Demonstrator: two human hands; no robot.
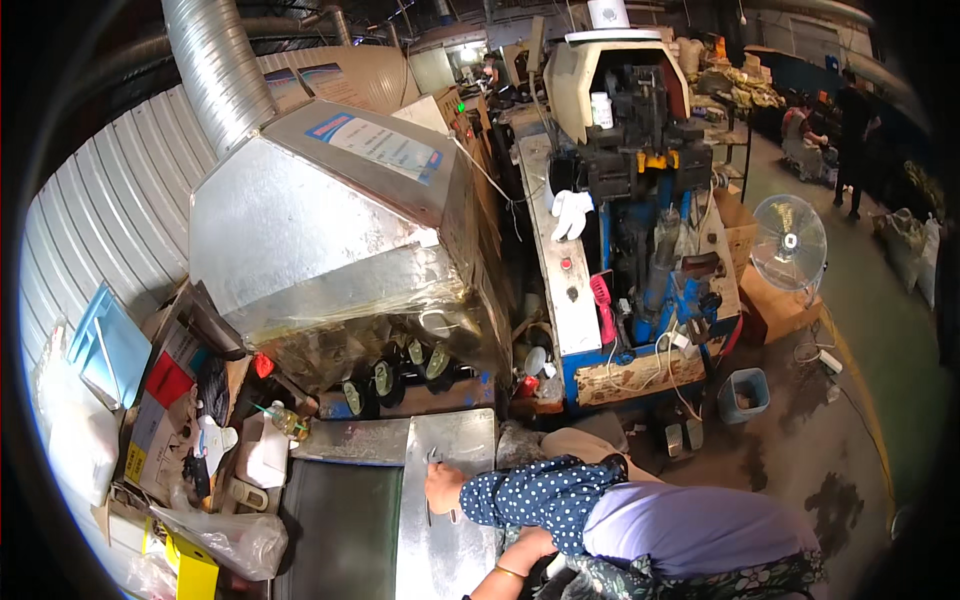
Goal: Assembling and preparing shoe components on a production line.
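Note:
My right hand (443, 489), in a dark polka-dot sleeve, is closed around a slim metal tool with two prongs (433, 457); its tip shows above the fist and two thin ends below. It rests over a bare metal plate (455, 560). My left arm enters at the lower edge with a gold bangle; only the wrist and start of my left hand (488, 588) show, its fingers cut off. Left of the plate runs a dark belt (340, 530). Beyond it, several dark shoes with olive insides (382, 378) stand at the mouth of a metal hood (320, 230).
To the left are crowded boxes, a clear plastic bag (235, 540) and a bottle (288, 423). A blue-framed machine (655, 250) stands ahead, white gloves (571, 214) and a pink brush (602, 305) on it. Right are a fan (790, 243) and a grey bin (743, 395); people work farther back.

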